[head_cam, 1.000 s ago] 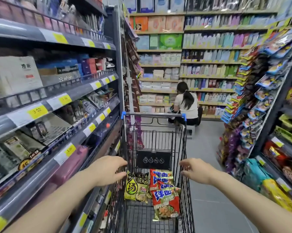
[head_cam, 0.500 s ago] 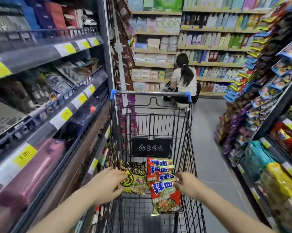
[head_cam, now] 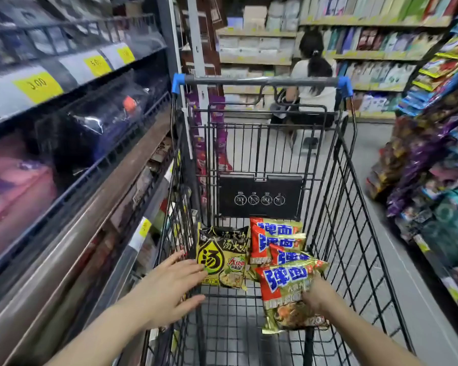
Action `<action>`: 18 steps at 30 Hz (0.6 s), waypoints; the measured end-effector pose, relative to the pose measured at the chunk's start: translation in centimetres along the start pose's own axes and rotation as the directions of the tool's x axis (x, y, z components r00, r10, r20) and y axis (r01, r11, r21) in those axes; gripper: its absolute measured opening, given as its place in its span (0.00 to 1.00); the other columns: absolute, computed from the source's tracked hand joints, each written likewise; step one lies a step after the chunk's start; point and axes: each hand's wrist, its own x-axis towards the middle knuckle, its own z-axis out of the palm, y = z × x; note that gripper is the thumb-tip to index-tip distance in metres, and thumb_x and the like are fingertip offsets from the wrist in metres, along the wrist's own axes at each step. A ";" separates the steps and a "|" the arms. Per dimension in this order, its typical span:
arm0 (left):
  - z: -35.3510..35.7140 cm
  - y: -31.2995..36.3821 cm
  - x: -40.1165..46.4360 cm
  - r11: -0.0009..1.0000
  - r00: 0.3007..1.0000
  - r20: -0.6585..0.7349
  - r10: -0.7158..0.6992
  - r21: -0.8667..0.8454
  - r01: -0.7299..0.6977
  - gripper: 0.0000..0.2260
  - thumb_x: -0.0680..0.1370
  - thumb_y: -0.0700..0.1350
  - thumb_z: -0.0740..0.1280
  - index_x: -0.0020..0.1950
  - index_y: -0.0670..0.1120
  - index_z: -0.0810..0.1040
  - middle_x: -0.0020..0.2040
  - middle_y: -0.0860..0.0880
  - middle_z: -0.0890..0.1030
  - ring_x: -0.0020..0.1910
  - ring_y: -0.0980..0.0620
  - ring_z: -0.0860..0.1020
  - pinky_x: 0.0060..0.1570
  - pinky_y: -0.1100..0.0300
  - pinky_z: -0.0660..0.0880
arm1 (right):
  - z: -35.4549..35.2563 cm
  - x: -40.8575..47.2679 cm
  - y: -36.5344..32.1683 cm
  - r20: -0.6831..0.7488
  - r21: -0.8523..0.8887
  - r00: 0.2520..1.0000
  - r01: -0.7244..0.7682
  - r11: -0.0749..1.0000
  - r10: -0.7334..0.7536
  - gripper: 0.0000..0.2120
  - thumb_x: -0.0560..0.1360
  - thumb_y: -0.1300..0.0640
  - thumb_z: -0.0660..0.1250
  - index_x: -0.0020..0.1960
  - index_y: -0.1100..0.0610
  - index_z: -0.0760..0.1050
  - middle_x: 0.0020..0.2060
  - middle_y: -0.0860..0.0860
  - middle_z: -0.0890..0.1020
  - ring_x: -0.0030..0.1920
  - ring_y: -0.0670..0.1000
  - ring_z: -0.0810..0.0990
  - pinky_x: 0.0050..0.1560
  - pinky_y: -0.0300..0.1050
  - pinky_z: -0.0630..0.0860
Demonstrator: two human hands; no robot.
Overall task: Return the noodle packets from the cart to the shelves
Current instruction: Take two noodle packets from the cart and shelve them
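Note:
A black wire cart (head_cam: 338, 180) stands in front of me with noodle packets in its basket. A yellow and black packet (head_cam: 223, 256) lies at the left; several red packets with blue lettering (head_cam: 276, 240) overlap to its right. My left hand (head_cam: 167, 289) reaches in with spread fingers, its fingertips at the yellow packet's left edge. My right hand (head_cam: 319, 295) grips the nearest red packet (head_cam: 286, 289) at its right side, its fingers curled on the wrapper.
Shelves with yellow price tags (head_cam: 39, 84) run close along the cart's left side. Hanging snack bags (head_cam: 433, 143) line the right side of the aisle. A person (head_cam: 313, 75) crouches on a stool beyond the cart, before the far shelves.
Both hands have dropped from above the cart's near rim down into the basket. The right hand has taken hold of the nearest red packet; the left has reached the yellow one.

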 end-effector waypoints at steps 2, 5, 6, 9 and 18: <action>1.1 -0.1 0.0 1.000 1.000 -0.022 0.006 0.000 -0.006 0.26 0.79 0.62 0.46 0.57 0.54 0.81 0.55 0.58 0.82 0.56 0.60 0.79 0.69 0.55 0.53 | 1.2 1.5 0.7 -0.007 0.020 1.000 -0.026 0.999 0.026 0.24 0.77 0.61 0.60 0.70 0.65 0.58 0.53 0.57 0.77 0.46 0.51 0.79 0.46 0.43 0.80; 2.0 -0.3 0.0 1.000 0.996 -0.084 0.016 0.022 -0.014 0.23 0.77 0.62 0.53 0.59 0.53 0.80 0.57 0.57 0.81 0.57 0.59 0.78 0.68 0.54 0.54 | 2.8 3.1 1.5 -0.023 0.077 0.998 -0.057 0.995 0.059 0.33 0.76 0.60 0.63 0.73 0.67 0.49 0.68 0.63 0.67 0.56 0.56 0.75 0.52 0.45 0.77; 2.1 -0.3 0.1 0.999 0.994 -0.105 0.023 0.038 -0.019 0.22 0.76 0.62 0.54 0.59 0.53 0.80 0.57 0.57 0.81 0.58 0.59 0.78 0.67 0.54 0.56 | 3.3 3.5 1.7 -0.011 0.075 0.998 -0.067 0.995 0.068 0.35 0.75 0.59 0.65 0.73 0.68 0.49 0.70 0.63 0.65 0.63 0.58 0.73 0.60 0.49 0.75; 2.4 -0.2 0.1 0.998 0.989 -0.141 0.035 0.049 -0.028 0.22 0.76 0.63 0.54 0.59 0.53 0.80 0.57 0.57 0.81 0.58 0.59 0.78 0.65 0.54 0.59 | 4.4 4.8 2.6 0.004 0.110 0.996 -0.090 0.990 0.090 0.18 0.74 0.56 0.67 0.55 0.67 0.64 0.65 0.64 0.71 0.65 0.62 0.72 0.65 0.56 0.71; 2.9 -0.2 0.0 1.000 0.979 -0.205 0.001 0.016 0.002 0.22 0.76 0.63 0.55 0.56 0.53 0.81 0.55 0.58 0.82 0.55 0.60 0.79 0.64 0.57 0.61 | 5.4 4.7 2.0 -0.134 0.282 0.980 -0.103 0.954 0.146 0.34 0.69 0.54 0.73 0.67 0.62 0.59 0.63 0.62 0.71 0.57 0.61 0.77 0.61 0.57 0.75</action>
